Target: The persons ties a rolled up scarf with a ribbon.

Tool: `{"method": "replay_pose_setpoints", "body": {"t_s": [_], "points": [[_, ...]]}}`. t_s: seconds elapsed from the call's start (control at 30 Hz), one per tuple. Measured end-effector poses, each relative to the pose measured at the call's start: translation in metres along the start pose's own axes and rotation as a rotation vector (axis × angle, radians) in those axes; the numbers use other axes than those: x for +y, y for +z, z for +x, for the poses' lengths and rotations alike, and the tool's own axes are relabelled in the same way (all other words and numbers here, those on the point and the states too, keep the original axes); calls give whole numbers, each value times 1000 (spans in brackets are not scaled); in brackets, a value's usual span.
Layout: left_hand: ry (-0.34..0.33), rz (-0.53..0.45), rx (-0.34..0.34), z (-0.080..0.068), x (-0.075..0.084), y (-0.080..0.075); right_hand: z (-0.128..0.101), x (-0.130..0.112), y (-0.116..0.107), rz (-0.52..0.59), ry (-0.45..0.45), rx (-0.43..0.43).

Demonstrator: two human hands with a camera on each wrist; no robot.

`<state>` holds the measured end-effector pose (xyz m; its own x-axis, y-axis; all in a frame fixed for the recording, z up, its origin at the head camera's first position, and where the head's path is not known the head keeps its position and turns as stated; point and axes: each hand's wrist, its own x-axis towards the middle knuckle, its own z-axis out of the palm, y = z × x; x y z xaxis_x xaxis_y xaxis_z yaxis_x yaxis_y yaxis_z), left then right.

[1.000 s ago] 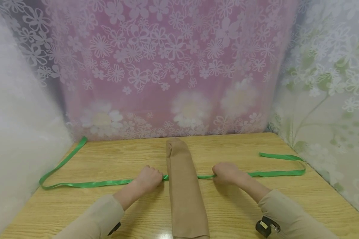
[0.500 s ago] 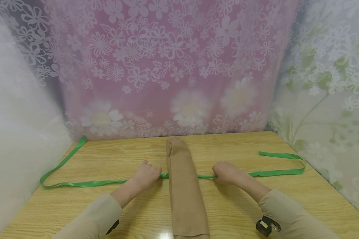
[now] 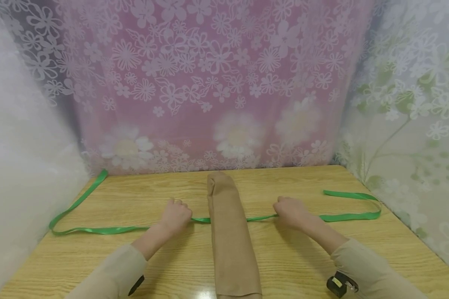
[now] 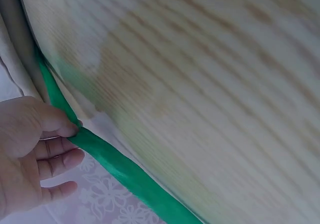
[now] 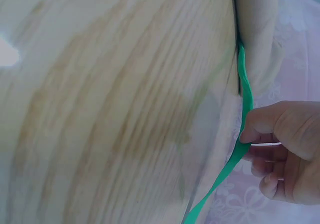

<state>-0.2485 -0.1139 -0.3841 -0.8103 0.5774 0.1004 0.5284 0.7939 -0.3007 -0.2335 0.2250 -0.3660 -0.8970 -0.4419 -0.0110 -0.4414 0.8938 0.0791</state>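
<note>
A beige L sleeve (image 3: 110, 272) is worn at approx. 7 o'clock in head view, a matching creased R sleeve (image 3: 368, 268) at approx. 4. Under the latter a blk. device (image 3: 336, 288) w/ yellowish label (image 3: 336, 281) & metallic fitting (image 3: 351, 286) is seen; under the former, a blk. piece (image 3: 136, 285) is part-hidden.

A wood-grain table (image 3: 288, 182) bears a folded brown cloth (image 3: 233, 241) between the left hand (image 3: 176, 215) and right hand (image 3: 292, 212). Outward of both hands, green ribbon (image 3: 101, 230) lies across it in curves.
</note>
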Motion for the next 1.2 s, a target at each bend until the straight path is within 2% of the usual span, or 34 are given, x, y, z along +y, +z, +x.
{"method": "replay_pose_setpoints", "body": {"t_s": [0.13, 0.27, 0.43, 0.6, 0.83, 1.2], "points": [[-15, -30, 11, -2, -7, 1, -1, 4, -1, 126, 34, -9], [-39, -94, 29, -5, -12, 1, -3, 8, -2, 225, 43, 28], [-84, -87, 64, -8, -18, 1, -6, 15, -4, 242, 20, 88], [-120, -62, 67, -11, -25, 2, -11, 24, -7, 259, -7, 86], [-128, -33, 107, -15, -32, 6, -16, 27, -8, 263, -65, 61], [-128, -9, 104, -16, -32, 5, -16, 28, -10, 207, -117, 166]]}}
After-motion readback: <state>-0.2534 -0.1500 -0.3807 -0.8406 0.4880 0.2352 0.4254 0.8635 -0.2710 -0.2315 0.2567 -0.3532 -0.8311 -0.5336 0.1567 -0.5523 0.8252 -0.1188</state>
